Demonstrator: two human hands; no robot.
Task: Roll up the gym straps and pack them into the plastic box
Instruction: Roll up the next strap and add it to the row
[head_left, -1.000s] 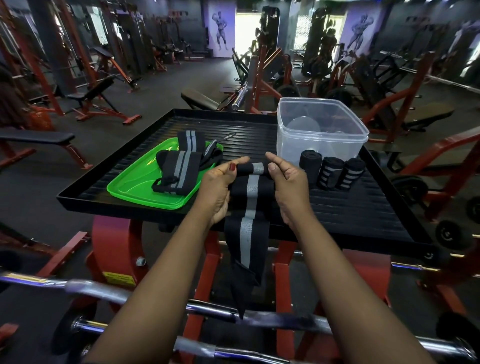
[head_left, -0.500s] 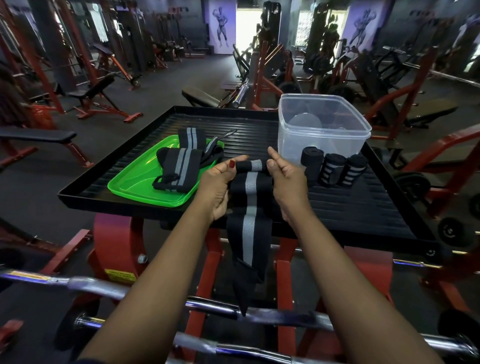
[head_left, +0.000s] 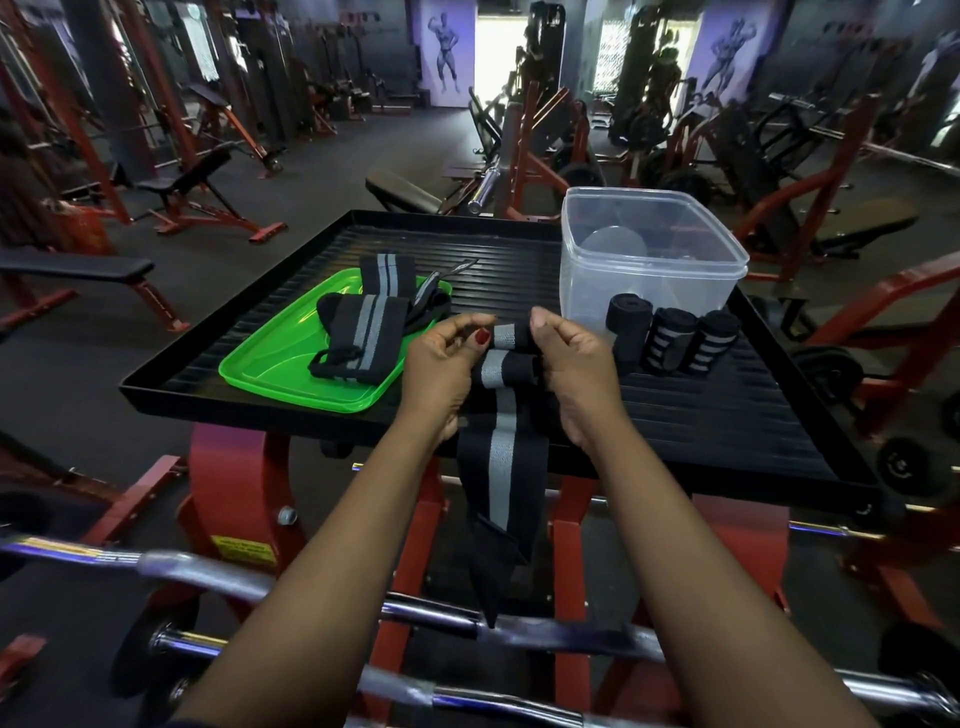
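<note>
One strap (head_left: 501, 452) in work: position, grip? (Clerk)
Six o'clock edge of black tray (head_left: 727, 415). Left hand (head_left: 441, 374) and right hand (head_left: 571, 379) each pinch an end of its started roll. (Packer)
Axis, heading? (Clerk)
Roll axis nine-to-three; loose length runs twelve-to-six, tail hanging off the edge. (Packer)
Risks? (Clerk)
Likely three: slack pinch, roll springs open; uneven hands, roll cones sideways; tail snags the bars (head_left: 426, 613) below. Rolled straps (head_left: 670, 340), three, stand unpacked at two o'clock beside plastic box (head_left: 587, 291). (Packer)
</note>
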